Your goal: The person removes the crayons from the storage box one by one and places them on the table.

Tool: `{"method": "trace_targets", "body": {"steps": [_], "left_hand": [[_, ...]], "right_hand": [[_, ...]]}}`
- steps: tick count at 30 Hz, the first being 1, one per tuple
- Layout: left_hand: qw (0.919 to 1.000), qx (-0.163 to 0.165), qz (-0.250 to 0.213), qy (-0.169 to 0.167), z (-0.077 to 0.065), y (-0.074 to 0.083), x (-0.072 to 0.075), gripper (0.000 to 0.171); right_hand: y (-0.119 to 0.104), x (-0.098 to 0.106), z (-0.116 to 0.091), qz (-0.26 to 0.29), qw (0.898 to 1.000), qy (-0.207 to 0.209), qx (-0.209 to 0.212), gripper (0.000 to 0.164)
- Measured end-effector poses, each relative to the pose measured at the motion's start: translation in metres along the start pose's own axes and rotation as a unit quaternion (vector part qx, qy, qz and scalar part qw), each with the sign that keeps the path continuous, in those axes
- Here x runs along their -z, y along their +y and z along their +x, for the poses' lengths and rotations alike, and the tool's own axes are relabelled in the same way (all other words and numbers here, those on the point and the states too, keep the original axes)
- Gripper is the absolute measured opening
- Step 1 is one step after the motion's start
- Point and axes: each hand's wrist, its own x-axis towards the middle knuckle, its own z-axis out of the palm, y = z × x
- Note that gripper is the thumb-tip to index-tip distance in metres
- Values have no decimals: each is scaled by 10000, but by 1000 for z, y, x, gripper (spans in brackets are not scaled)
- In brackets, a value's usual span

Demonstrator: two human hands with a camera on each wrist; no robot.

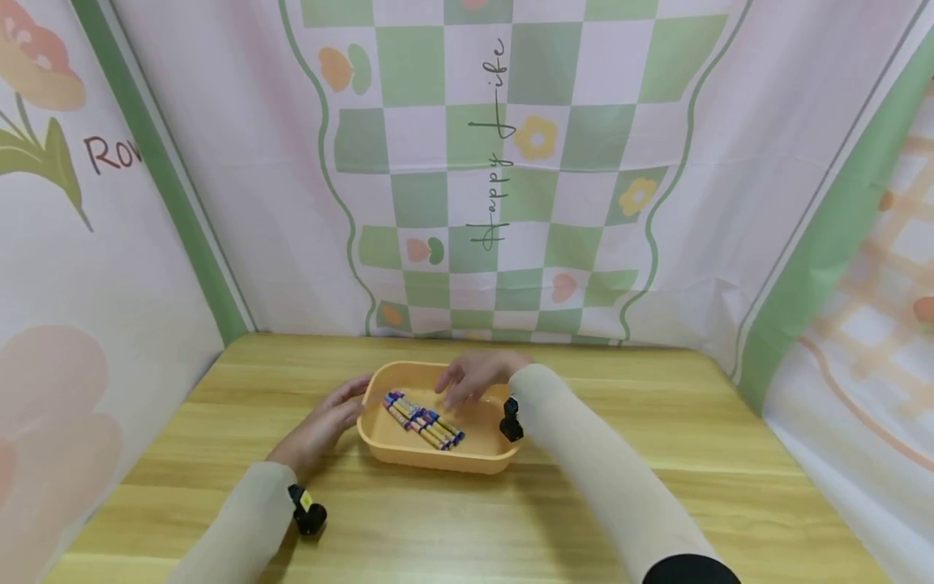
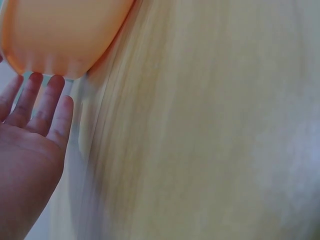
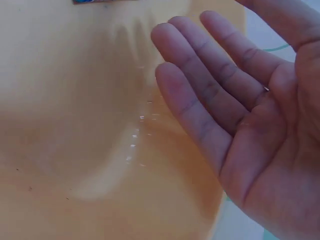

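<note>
An orange plastic basket [image 1: 438,461] stands on the wooden table. Several wrapped crayons [image 1: 423,420], yellow with blue and purple bands, lie in a loose bundle on its floor toward the left. My left hand [image 1: 324,423] is at the basket's left end; in the left wrist view its extended fingertips [image 2: 57,80] meet the basket's outer wall [image 2: 70,35]. Over the inside of the basket hovers my right hand [image 1: 477,377], to the right of the crayons. The right wrist view shows its palm and loosely spread fingers [image 3: 182,90] holding nothing, with a crayon's edge at the top.
The wooden table [image 1: 467,527] extends around the basket on every side. Behind it hangs a green and white checked curtain [image 1: 477,203], with printed fabric at both sides. A small black camera [image 1: 310,515] is strapped to my left wrist, another [image 1: 512,420] to my right.
</note>
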Motion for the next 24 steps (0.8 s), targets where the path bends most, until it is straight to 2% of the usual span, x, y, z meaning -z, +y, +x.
{"method": "trace_targets", "body": {"steps": [5, 9, 13, 17, 24], "left_hand": [[10000, -4, -2, 9, 0, 0, 0, 57], [10000, -54, -10, -7, 0, 0, 0, 56], [10000, -60, -9, -8, 0, 0, 0, 56], [10000, -58, -4, -9, -1, 0, 0, 56], [10000, -87, -42, 22, -1, 0, 1, 56]], "right_hand": [[-1, -8, 3, -324, 9990, -128, -290, 43], [1, -13, 8, -21, 9989, -157, -436, 36], [5, -16, 15, 26, 9985, -112, -544, 29], [12, -18, 23, -28, 9986, -98, -525, 27], [21, -19, 31, 187, 9986, -141, -476, 25]]}}
